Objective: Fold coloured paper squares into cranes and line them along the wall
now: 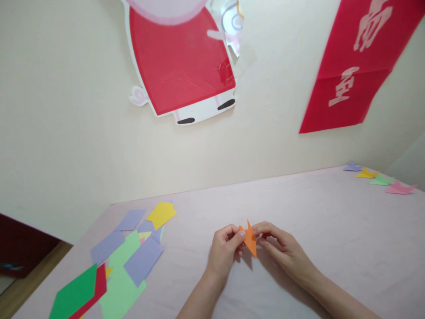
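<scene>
In the head view, the left hand (226, 248) pinches a folded orange paper piece (251, 243) between thumb and fingers, the thumb flat on its near face; this grip probably keeps the folded layers from springing open. The piece is near the middle of the pale table (299, 208), in front of the person, and the shadow below suggests that it is held just above the surface, which would leave its points free. The right hand (282, 250) is at the piece's other edge, its fingertips up against or just beside the paper; whether they close on it I cannot tell, since the contact is partly hidden. With a hand on either side, one seems to steady while the other can work the folds. Four small folded pieces, purple (352, 167), yellow (366, 173), green (381, 180) and pink (400, 188), stand in a slanting row at the far right edge, well apart from the hands, likely so that nothing crushes them. On the left lie loose flat sheets, a dark green sheet (73, 292) over a red sheet (99, 290), and purple sheets (144, 259) among light green ones, overlapping loosely, perhaps so that each colour shows and comes away easily.
</scene>
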Tool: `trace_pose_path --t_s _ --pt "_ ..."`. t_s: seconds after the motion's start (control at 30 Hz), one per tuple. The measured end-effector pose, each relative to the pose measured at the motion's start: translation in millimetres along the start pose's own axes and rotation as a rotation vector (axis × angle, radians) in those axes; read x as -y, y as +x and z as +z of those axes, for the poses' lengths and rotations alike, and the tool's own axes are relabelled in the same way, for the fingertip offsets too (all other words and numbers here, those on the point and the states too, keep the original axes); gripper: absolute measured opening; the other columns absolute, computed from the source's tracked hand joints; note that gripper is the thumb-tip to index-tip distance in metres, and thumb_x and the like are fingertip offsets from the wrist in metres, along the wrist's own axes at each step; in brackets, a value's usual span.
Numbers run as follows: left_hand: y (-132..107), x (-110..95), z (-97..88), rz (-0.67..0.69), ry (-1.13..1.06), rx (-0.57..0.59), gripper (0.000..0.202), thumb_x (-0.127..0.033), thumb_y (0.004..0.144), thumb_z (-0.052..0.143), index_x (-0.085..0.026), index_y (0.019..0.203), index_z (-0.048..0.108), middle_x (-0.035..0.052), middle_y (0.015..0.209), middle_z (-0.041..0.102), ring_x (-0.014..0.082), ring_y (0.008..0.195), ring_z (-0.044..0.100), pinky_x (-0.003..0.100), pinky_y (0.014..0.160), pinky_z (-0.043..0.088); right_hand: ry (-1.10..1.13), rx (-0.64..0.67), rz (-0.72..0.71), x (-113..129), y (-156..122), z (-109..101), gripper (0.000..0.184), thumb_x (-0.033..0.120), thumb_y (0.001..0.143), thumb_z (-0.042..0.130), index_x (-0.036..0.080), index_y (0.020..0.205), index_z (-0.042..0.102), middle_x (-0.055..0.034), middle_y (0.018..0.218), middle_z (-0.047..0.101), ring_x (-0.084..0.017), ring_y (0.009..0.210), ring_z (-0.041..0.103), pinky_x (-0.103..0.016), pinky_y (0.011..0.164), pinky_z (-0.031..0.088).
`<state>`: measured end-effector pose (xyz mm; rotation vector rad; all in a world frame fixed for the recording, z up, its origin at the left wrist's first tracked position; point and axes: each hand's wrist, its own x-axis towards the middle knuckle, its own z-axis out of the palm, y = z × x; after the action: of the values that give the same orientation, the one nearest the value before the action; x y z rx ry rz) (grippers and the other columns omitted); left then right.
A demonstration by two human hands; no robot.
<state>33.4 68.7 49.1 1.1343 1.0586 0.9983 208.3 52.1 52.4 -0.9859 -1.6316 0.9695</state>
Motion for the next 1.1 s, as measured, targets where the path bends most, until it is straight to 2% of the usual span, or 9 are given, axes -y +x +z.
trace_pose_path --t_s 0.1,0.33,0.47,0.63,0.77,0.93,1.1 --pt "0 -1 -0.9 -0.007 -0.021 0.004 0.033 -0.045 0.075 0.067 -0.016 0.064 0.057 -0.0010 0.058 0.055 0.0094 0.048 0.045 0.022 0.048 0.034 -0.018 0.049 -0.044 3 0 1 0.013 0.023 0.090 0.054 0.023 0.088 0.067 -0.0054 0.093 0.069 -0.020 0.084 0.062 -0.030 0.076 0.049" --pt "-3 -4 0.3 0.012 -0.011 0.016 0.030 -0.042 0.076 0.067 -0.015 0.065 0.059 -0.0006 0.060 0.056 0.0107 0.054 0.046 0.023 0.056 0.036 0.073 0.064 0.053 -1 -3 2 0.008 0.027 0.090 0.059 0.022 0.093 0.064 -0.0065 0.099 0.066 -0.020 0.088 0.063 -0.030 0.077 0.050" --pt "-5 -4 1.6 0.043 0.019 0.031 0.029 -0.040 0.077 0.066 -0.016 0.062 0.057 -0.0017 0.058 0.053 0.0108 0.055 0.044 0.023 0.056 0.034 0.102 0.061 0.118 -2 -5 3 0.015 0.034 0.091 0.061 0.020 0.087 0.066 -0.0051 0.090 0.067 -0.020 0.082 0.063 -0.030 0.074 0.049" --pt "-9 -5 4.6 0.079 0.074 0.075 0.027 -0.039 0.083 0.059 -0.016 0.070 0.061 -0.0020 0.060 0.053 0.0116 0.057 0.044 0.023 0.056 0.034 0.187 -0.044 0.253 -8 -4 4 0.025 0.043 0.087 0.064 0.019 0.081 0.065 -0.0018 0.076 0.065 -0.017 0.072 0.060 -0.028 0.068 0.047" --pt "-10 -4 9.6 0.099 0.134 0.057 0.019 -0.034 0.078 0.067 -0.015 0.080 0.065 0.0000 0.071 0.060 0.0119 0.061 0.047 0.023 0.056 0.035 0.206 -0.090 0.267 -12 -2 4 0.029 0.046 0.085 0.067 0.019 0.078 0.063 -0.0009 0.074 0.063 -0.017 0.070 0.058 -0.028 0.067 0.046" --pt "-8 1 14.4 0.114 0.142 -0.016 0.021 -0.033 0.081 0.065 -0.017 0.069 0.060 -0.0016 0.066 0.059 0.0116 0.060 0.049 0.022 0.058 0.037 0.214 -0.122 0.255 -11 -1 6 0.027 0.044 0.083 0.070 0.019 0.079 0.062 -0.0007 0.075 0.062 -0.016 0.071 0.057 -0.027 0.067 0.046" --pt "-10 5 14.7 0.133 0.118 -0.041 0.017 -0.030 0.081 0.066 -0.017 0.070 0.062 -0.0019 0.067 0.062 0.0114 0.063 0.053 0.021 0.061 0.041 0.252 -0.216 0.235 -10 -3 10 0.028 0.039 0.079 0.074 0.023 0.094 0.056 0.0021 0.077 0.060 -0.015 0.070 0.058 -0.026 0.064 0.046"
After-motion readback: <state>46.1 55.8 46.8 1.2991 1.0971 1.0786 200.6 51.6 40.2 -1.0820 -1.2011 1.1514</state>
